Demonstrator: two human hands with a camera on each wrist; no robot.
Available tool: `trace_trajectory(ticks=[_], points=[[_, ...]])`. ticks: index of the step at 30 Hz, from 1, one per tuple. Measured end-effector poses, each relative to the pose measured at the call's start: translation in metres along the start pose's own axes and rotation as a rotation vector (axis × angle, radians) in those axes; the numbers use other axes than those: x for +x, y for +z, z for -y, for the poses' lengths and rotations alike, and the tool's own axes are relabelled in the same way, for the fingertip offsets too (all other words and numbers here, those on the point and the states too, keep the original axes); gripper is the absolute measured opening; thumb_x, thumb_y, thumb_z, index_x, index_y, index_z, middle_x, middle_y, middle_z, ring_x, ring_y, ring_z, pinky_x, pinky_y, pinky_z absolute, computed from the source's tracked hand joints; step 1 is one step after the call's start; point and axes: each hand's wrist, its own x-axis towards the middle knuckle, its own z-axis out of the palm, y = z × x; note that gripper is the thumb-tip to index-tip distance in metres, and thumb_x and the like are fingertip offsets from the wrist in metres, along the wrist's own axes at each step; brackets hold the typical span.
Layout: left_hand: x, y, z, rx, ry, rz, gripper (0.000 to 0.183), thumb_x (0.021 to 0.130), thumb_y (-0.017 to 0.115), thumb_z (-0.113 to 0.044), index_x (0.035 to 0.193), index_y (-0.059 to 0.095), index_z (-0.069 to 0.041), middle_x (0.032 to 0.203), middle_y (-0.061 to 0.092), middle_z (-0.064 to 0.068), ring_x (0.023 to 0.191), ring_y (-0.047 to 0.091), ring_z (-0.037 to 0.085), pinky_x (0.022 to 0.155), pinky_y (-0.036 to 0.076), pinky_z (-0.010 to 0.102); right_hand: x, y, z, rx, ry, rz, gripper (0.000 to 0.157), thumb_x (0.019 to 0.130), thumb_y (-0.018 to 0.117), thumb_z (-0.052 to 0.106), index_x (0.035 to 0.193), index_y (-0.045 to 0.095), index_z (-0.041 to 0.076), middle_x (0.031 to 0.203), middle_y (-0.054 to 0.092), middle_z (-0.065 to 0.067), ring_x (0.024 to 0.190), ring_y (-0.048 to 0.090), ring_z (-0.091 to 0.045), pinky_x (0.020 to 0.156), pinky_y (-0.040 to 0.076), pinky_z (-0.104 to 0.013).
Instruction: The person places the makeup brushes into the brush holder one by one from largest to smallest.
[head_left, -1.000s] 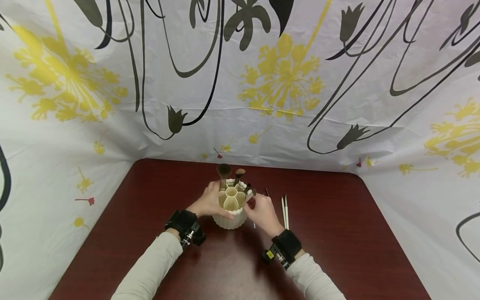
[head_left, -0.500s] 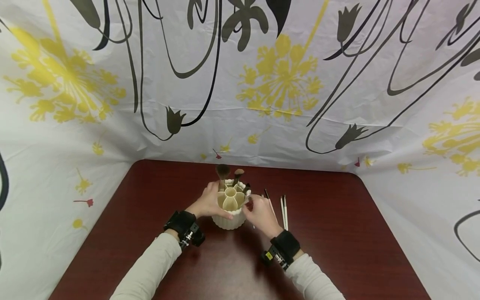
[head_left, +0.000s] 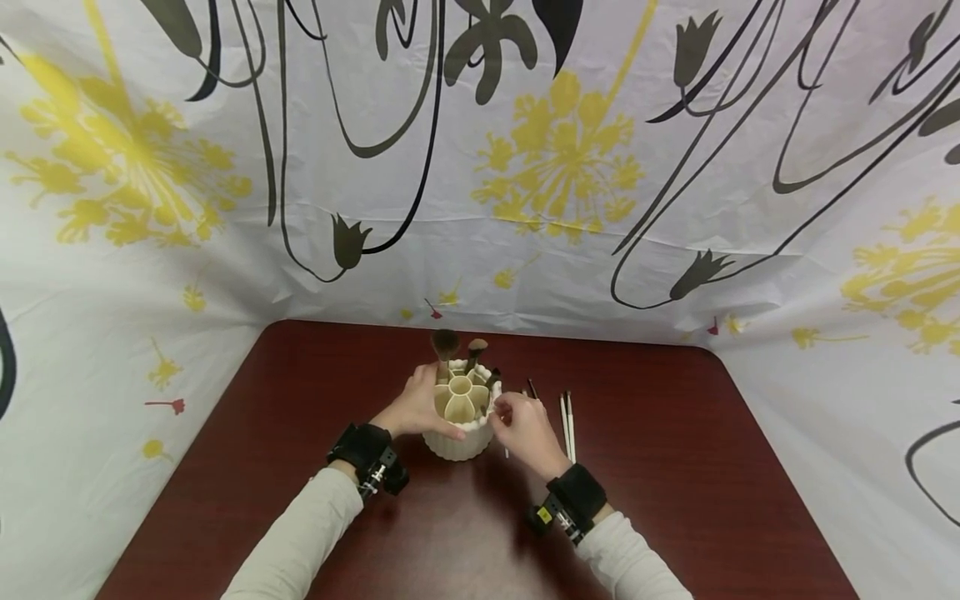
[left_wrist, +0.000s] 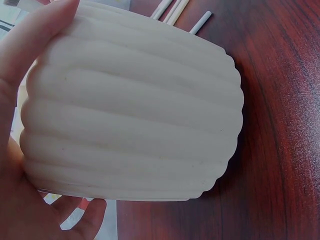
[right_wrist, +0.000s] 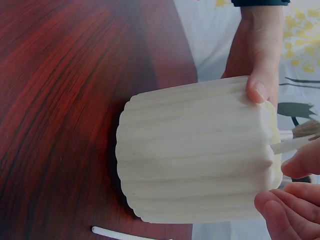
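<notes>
A cream, ribbed makeup brush holder with petal-shaped compartments stands on the table. My left hand grips its left side, thumb across the front near the rim. Makeup brushes, including a large dark one and a smaller brown one, stand bristles up in the rear compartments. At the right rim is my right hand, fingers bent and fingertips beside the edge. In the right wrist view a slim white brush handle juts from the holder just past the fingertips, with a gap between these fingers.
To the right of the holder, white-handled brushes lie on the dark red wooden table. Another thin white handle lies close to the holder's base. A patterned white cloth hangs behind the table.
The brush at my right fingertips has gone down into the holder's right side; its head no longer shows above the hand. My right hand has shifted slightly outward. The left keeps its hold.
</notes>
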Motion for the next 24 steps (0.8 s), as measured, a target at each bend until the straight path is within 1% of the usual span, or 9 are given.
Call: trace_trajectory(ticks=[3,8,14,17,24], points=[[0.001,0.001,0.000,-0.009,0.004,-0.003,0.128,0.046,0.086,-0.049,0.143,0.016,-0.004,0.138,0.024,0.019,0.125,0.027,0.038,0.095,0.034,0.050,-0.001,-0.004,-0.005,-0.008,0.027,-0.005,0.013,0.077,0.065,0.004,0.089,0.065,-0.001,0.076,0.063,-0.005,0.065,0.059,-0.011,0.057,0.048,-0.022],[0.001,0.002,-0.002,0.003,0.012,-0.010,0.127,0.047,0.086,-0.049,0.142,0.016,-0.002,0.139,0.023,0.021,0.126,0.026,0.039,0.095,0.034,0.051,-0.003,-0.012,-0.018,-0.017,0.062,-0.015,0.018,0.078,0.065,0.006,0.095,0.064,-0.001,0.080,0.063,-0.007,0.068,0.060,-0.014,0.060,0.049,-0.027],[0.001,0.002,-0.002,0.017,0.020,-0.017,0.125,0.047,0.086,-0.047,0.142,0.018,-0.002,0.138,0.023,0.021,0.126,0.026,0.040,0.097,0.033,0.051,-0.011,-0.022,-0.041,-0.073,0.151,-0.026,0.021,0.079,0.066,0.008,0.099,0.064,0.003,0.084,0.063,-0.007,0.068,0.057,-0.014,0.057,0.045,-0.028],[0.001,0.002,-0.001,0.019,0.015,-0.013,0.125,0.047,0.086,-0.047,0.142,0.018,-0.002,0.138,0.023,0.021,0.127,0.025,0.039,0.097,0.032,0.050,-0.016,-0.027,-0.053,-0.097,0.192,-0.016,0.020,0.080,0.065,0.008,0.099,0.064,0.003,0.087,0.063,-0.008,0.068,0.057,-0.016,0.056,0.044,-0.028],[0.001,0.002,0.000,0.029,0.003,-0.010,0.127,0.046,0.086,-0.049,0.143,0.016,-0.003,0.138,0.023,0.021,0.126,0.026,0.040,0.096,0.033,0.051,-0.023,-0.036,-0.074,-0.154,0.213,-0.032,0.018,0.080,0.064,0.007,0.097,0.064,0.002,0.086,0.063,-0.009,0.066,0.056,-0.016,0.054,0.043,-0.029]])
